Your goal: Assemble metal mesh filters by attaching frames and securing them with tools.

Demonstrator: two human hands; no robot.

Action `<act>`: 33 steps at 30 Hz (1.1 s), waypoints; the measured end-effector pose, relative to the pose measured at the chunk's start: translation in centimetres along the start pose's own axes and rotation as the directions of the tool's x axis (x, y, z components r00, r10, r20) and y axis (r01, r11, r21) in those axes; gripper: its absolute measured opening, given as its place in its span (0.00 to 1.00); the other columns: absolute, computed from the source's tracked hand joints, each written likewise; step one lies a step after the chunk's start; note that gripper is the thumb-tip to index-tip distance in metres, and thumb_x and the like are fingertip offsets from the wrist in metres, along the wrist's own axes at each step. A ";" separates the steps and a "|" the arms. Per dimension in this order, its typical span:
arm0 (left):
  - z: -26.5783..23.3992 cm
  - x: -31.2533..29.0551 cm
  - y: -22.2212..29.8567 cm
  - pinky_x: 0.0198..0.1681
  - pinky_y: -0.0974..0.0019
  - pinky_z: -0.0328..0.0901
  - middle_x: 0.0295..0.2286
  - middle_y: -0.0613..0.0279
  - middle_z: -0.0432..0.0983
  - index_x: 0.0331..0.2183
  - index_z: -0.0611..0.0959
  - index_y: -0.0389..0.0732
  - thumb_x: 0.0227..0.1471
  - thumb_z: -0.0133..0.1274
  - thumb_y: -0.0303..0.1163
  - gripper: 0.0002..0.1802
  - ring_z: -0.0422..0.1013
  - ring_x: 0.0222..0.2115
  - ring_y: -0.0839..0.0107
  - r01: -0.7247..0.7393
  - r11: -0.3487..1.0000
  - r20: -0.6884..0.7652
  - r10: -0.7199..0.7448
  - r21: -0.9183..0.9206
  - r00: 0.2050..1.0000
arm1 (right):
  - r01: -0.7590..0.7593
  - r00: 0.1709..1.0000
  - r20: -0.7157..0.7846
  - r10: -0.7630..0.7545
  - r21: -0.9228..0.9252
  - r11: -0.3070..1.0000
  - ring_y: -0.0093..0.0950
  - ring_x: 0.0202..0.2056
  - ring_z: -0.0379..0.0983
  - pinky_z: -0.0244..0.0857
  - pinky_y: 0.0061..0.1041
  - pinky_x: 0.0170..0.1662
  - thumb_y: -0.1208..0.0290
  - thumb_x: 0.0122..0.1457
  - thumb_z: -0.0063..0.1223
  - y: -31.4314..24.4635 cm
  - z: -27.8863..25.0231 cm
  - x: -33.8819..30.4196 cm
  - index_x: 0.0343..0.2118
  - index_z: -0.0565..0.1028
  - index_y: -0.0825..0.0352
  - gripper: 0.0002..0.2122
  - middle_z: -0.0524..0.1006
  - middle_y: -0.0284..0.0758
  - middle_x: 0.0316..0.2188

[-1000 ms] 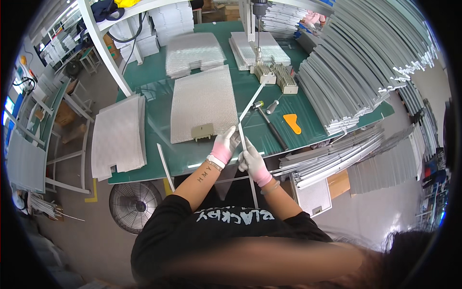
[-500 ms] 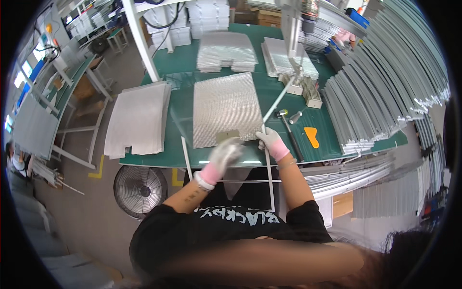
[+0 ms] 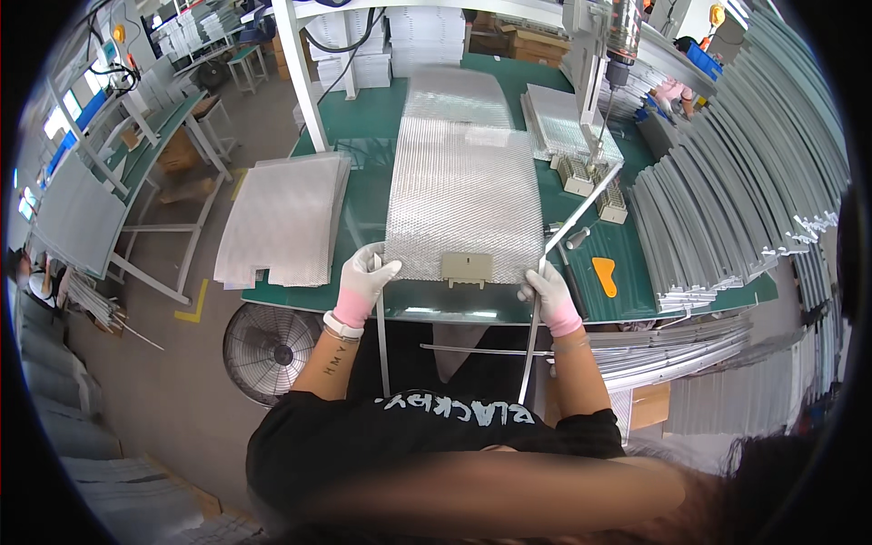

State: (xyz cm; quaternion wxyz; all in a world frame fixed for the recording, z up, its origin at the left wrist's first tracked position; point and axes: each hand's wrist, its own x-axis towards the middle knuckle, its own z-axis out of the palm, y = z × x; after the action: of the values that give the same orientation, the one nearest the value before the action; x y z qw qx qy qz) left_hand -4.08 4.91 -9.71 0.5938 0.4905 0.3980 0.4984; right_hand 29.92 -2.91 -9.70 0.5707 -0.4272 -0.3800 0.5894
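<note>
A silvery mesh panel (image 3: pixel 463 195) lies in front of me on the green table. At its near edge is a small beige plate (image 3: pixel 467 267) with a slot and short tabs. My left hand (image 3: pixel 363 280), in a white glove with a pink cuff, pinches a thin white strip (image 3: pixel 382 350) beside the panel's near left corner. Gloved alike, my right hand (image 3: pixel 549 298) is closed around another white strip (image 3: pixel 530 359) at the near right corner. Both strips hang down past the table edge toward me. A further white strip (image 3: pixel 581 211) slants away from the right hand to the back right.
Panel stacks stand at the left (image 3: pixel 282 218) and behind the mesh (image 3: pixel 459 95). An orange scraper (image 3: pixel 605 276) lies at the right, near a drill press (image 3: pixel 622 50) with metal blocks (image 3: pixel 576 175). Rows of grey panels (image 3: pixel 727 154) line the right. A floor fan (image 3: pixel 272 354) stands below left.
My left hand has moved left from near the plate to the left strip and closed on it. The plate now sits at the panel's near edge. The whole view has shifted slightly.
</note>
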 end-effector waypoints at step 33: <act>2.1 4.3 10.4 0.37 0.77 0.62 0.37 0.69 0.73 0.47 0.73 0.35 0.56 0.50 0.22 0.16 0.65 0.32 0.85 -0.574 0.809 0.030 0.575 0.130 0.817 | 0.597 0.487 -0.075 -0.870 -0.699 0.394 0.17 0.19 0.52 0.50 0.23 0.22 0.72 0.58 0.58 -10.9 7.9 3.1 0.21 0.62 0.65 0.15 0.58 0.26 0.16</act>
State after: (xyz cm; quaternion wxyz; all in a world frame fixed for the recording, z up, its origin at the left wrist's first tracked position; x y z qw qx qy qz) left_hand -3.38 9.01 1.01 0.3794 0.6233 0.2666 0.6296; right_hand 26.35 1.11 3.00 0.6801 -0.4776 -0.5562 0.0027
